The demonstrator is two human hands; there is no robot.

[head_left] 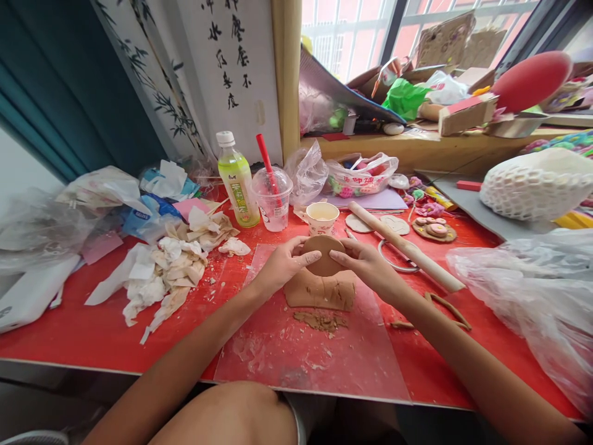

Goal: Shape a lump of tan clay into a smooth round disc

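Note:
Between both hands I hold a round, flat brown clay disc (323,256), raised above the table. My left hand (293,256) pinches its left edge, thumb on the near face. On the opposite edge, my right hand (356,256) grips in the same way. Below the disc lies a block of brown clay (319,292) with cracks along its top. Clay crumbs (320,321) are scattered in front of it on a clear plastic sheet (306,364). A paper cup (322,213) with pale liquid stands just behind the disc.
A rolling pin (407,247) lies at right, across a metal ring (385,256), near clay strips (447,309). Crumpled tissues (171,272) heap at left. A green drink bottle (238,182) and plastic cup (273,207) stand behind. A plastic bag (519,290) covers the right side.

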